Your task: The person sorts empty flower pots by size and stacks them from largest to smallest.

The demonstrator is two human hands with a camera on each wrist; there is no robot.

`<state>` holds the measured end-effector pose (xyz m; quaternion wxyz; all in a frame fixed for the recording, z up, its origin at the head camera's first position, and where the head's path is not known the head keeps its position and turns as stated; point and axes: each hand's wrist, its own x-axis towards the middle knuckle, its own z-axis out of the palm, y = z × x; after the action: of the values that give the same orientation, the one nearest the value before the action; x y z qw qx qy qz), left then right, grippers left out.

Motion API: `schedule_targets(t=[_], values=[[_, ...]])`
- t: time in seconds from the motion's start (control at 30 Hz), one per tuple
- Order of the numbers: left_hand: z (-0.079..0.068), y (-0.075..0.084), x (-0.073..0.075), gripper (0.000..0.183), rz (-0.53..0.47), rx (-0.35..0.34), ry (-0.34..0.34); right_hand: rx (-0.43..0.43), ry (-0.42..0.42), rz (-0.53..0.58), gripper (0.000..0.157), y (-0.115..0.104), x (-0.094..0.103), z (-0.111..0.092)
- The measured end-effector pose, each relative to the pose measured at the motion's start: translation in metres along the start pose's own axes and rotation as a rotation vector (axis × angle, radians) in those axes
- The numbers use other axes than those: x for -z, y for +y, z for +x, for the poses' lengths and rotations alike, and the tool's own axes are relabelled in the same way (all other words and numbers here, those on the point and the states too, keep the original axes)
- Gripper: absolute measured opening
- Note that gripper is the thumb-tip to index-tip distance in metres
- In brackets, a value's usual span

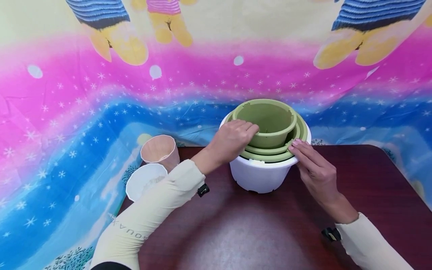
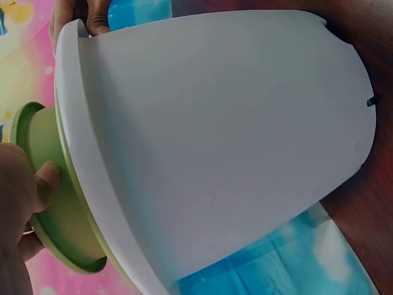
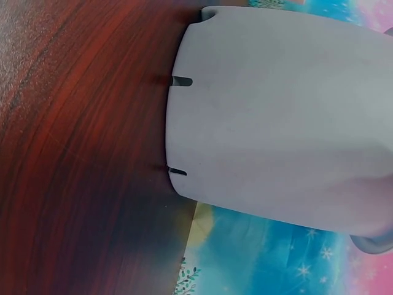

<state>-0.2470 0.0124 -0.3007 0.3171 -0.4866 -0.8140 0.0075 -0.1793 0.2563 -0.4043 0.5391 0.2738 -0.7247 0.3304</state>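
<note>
Your left hand [image 1: 233, 135] clamps the innermost green flowerpot [image 1: 271, 141] at 7 o'clock; your right hand [image 1: 316, 168] pinches the surrounding white planter [image 1: 260, 177] at 4 o'clock. Tilted pulling could wedge the flowerpot.

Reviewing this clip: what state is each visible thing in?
large white flowerpot: upright on the table
lower green flowerpots: nested inside it
uppermost green flowerpot: partly nested, rim above the others
peach faceted pot: upright, open-topped
white faceted pot: upright, open-topped, contents unclear
left hand: gripping the uppermost green flowerpot
right hand: holding the large white flowerpot's rim
</note>
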Motion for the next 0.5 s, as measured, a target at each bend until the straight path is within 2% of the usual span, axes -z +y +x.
schedule_targets(t=[0.37,0.5], values=[[-0.0004,0.0003,-0.0012,0.027,-0.058,0.000,-0.085,-0.011,0.018,0.014,0.021,0.0000,-0.0016,-0.0013],[0.0006,0.0000,0.0005,0.028,-0.099,0.013,-0.137,-0.014,0.022,0.020,0.022,-0.0001,-0.0018,-0.0014]])
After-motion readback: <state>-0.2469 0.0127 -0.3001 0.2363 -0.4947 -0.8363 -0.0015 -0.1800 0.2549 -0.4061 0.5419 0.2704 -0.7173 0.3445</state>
